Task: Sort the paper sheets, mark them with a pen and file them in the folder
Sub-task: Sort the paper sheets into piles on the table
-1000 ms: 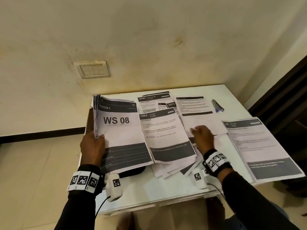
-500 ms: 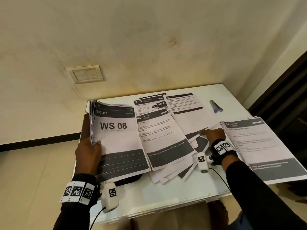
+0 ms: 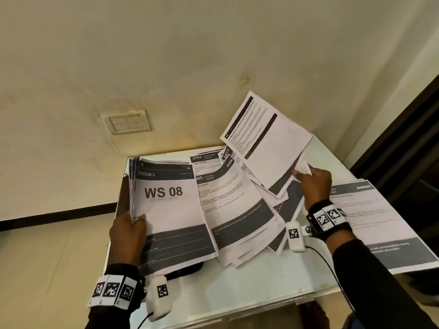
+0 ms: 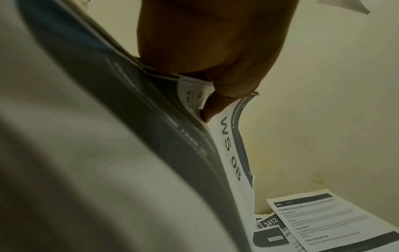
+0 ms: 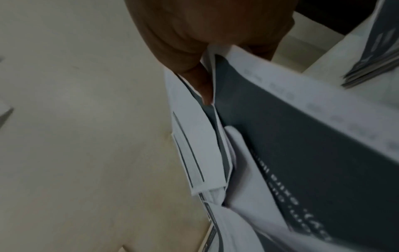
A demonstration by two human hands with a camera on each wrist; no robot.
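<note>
Left hand (image 3: 128,236) grips the WS 08 stack (image 3: 166,210) by its edge, thumb on top. Right hand (image 3: 314,188) pinches a sheet (image 3: 268,143) by its corner, tilted up above the bench (image 3: 261,286).

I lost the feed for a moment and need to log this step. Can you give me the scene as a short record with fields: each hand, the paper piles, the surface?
left hand: grips the WS 08 stack at its left edge, thumb on the top sheet
right hand: pinches the lifted sheets by a lower corner, far end raised off the table
loose pile: fanned sheets lying between the hands
right stack: lies flat at the table's right edge
table: white
pen: not in view
</note>
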